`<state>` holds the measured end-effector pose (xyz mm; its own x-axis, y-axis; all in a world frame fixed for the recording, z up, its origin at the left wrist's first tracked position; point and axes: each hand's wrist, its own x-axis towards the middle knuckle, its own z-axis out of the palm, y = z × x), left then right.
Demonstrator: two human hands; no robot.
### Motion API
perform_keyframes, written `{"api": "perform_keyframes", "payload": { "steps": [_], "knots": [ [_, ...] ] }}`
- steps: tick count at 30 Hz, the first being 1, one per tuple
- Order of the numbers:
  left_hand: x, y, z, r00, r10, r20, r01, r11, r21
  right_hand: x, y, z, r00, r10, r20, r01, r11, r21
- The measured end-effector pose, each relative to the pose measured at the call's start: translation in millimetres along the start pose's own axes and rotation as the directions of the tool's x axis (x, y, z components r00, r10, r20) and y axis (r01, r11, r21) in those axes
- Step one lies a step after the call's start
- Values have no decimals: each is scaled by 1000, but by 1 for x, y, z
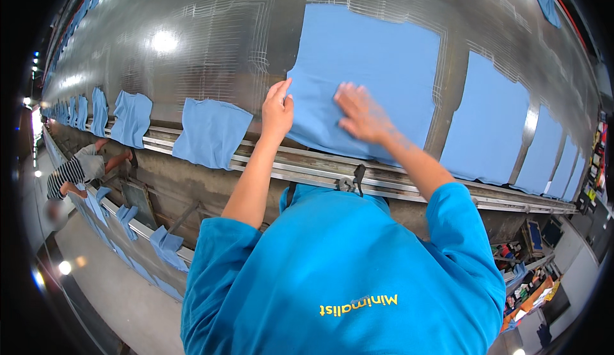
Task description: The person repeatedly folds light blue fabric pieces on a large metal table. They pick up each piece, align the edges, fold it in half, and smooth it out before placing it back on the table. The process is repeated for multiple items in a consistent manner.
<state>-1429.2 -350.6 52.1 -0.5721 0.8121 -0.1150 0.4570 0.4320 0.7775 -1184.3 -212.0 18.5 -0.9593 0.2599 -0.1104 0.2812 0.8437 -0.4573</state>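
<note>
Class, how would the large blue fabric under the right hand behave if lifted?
The large blue fabric is probably floppy: the smaller blue piece to its left lies rumpled. It seems light for its size, looking like a thin sheet on the table.

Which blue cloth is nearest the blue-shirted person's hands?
The wide cloth straight ahead: left hand at its left edge, right hand over it. The others lie farther off.

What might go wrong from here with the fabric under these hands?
The right hand, blurred over the light-blue fabric panel, could push creases into it. The left hand is at the panel's left edge, so a bump there might shift its alignment. The neighbouring crumpled blue fabric piece hangs over the metal rail and could slip off.
</note>
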Motion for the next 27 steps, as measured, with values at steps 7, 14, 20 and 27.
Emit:
{"api": "perform_keyframes", "payload": {
  "steps": [7, 14, 20, 27],
  "knots": [
    [-6, 0, -9, 991, 129, -23, -127, 989, 74, 81, 31, -1, 882, 283, -376, -346, 932, -111],
    [-9, -18, -12, 987, -154, 39, 158, 976, -153, 144, -50, 35, 964, 35, -262, -56, 996, -73],
    [-48, -25, -32, 939, -211, 272, 235, 970, -61, 130, 83, -35, 852, 361, -380, -422, 902, -88],
    [-72, -44, -44, 867, -307, 393, 387, 911, -142, -36, 116, -17, 659, 551, -511, -671, 738, -70]
  ]
}}
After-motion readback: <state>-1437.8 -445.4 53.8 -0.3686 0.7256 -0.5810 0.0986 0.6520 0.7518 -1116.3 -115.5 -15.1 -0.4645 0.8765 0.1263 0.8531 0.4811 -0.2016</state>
